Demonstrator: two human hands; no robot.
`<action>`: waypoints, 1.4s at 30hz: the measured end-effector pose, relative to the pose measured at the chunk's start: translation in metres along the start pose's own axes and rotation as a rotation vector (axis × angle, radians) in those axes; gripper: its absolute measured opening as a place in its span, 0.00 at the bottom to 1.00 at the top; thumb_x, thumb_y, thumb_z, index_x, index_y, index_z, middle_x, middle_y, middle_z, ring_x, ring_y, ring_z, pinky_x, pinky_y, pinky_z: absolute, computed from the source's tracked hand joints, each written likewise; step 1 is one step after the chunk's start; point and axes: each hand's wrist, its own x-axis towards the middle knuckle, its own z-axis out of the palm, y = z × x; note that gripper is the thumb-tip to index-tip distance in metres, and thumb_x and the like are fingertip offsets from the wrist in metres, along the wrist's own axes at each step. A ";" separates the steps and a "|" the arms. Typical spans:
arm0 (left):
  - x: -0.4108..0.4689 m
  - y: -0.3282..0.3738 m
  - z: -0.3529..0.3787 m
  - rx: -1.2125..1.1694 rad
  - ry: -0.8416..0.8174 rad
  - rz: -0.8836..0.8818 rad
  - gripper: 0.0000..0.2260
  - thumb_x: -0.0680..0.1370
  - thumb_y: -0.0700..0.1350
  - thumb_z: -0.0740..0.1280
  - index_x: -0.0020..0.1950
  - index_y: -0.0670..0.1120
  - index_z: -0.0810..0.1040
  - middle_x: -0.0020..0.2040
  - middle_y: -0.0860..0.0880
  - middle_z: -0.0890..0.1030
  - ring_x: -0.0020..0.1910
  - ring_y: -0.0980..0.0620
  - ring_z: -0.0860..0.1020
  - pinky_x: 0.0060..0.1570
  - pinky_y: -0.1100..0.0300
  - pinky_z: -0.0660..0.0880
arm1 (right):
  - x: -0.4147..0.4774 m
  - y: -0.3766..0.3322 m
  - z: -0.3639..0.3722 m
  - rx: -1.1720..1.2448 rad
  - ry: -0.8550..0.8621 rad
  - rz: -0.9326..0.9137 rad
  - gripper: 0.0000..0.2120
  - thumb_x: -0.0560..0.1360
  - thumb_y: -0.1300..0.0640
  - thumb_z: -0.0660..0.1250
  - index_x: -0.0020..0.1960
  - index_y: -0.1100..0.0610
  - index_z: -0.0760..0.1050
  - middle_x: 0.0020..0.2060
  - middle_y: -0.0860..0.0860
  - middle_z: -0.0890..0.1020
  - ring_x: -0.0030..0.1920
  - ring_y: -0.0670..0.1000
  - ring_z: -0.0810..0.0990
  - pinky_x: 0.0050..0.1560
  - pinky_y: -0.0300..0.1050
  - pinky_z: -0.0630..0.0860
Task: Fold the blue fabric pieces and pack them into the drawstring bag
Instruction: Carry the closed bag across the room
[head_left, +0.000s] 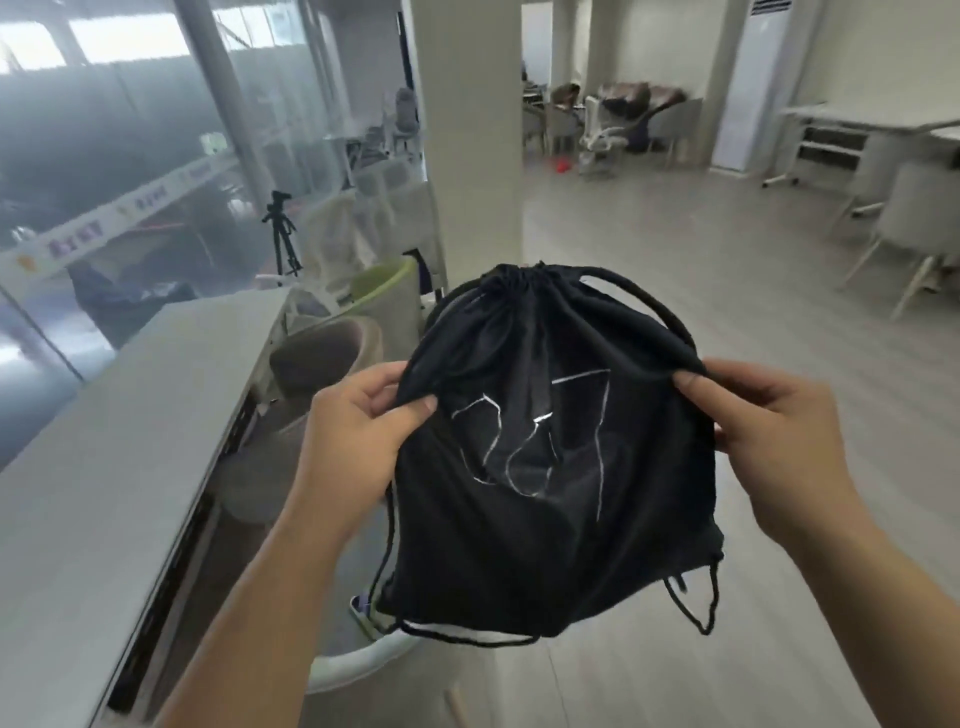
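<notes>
So the drawstring bag (550, 467) hangs mid-air out front, left hand (358, 441) on its left edge, right hand (769, 431) on its right. The table (104, 441) runs along left of the bag, chairs (322, 358) tucked between them, and a tripod (283, 234) stands behind those, farther left.

I am holding a drawstring bag (550, 452) of soft, matt black cloth, creased and slightly fuzzy, with thin white lines (524, 441) marked across its front. Its cords (644, 301) are looking like black woven rope, dull in finish. The table (104, 441) beside me is showing a smooth, pale, matt top. The floor (701, 270) is looking like pale wood-grain planks with a low sheen.
</notes>
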 end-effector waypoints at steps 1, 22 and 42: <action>0.013 -0.003 0.025 -0.014 -0.042 -0.011 0.14 0.76 0.29 0.70 0.50 0.48 0.85 0.44 0.50 0.88 0.44 0.53 0.86 0.45 0.61 0.83 | 0.013 0.005 -0.020 0.007 0.056 0.013 0.09 0.75 0.64 0.73 0.43 0.51 0.86 0.35 0.48 0.87 0.37 0.47 0.85 0.46 0.49 0.80; 0.388 -0.092 0.385 -0.132 -0.487 -0.088 0.13 0.77 0.31 0.69 0.54 0.46 0.85 0.46 0.50 0.88 0.47 0.52 0.86 0.47 0.63 0.82 | 0.388 0.127 -0.155 -0.034 0.557 0.230 0.07 0.76 0.64 0.70 0.46 0.55 0.86 0.40 0.50 0.88 0.41 0.48 0.85 0.39 0.45 0.81; 0.796 -0.186 0.712 -0.088 -0.384 -0.235 0.16 0.77 0.32 0.69 0.48 0.53 0.87 0.47 0.48 0.88 0.48 0.47 0.86 0.51 0.50 0.80 | 0.906 0.282 -0.244 0.016 0.467 0.285 0.06 0.75 0.65 0.71 0.47 0.59 0.87 0.42 0.54 0.89 0.41 0.49 0.86 0.50 0.53 0.81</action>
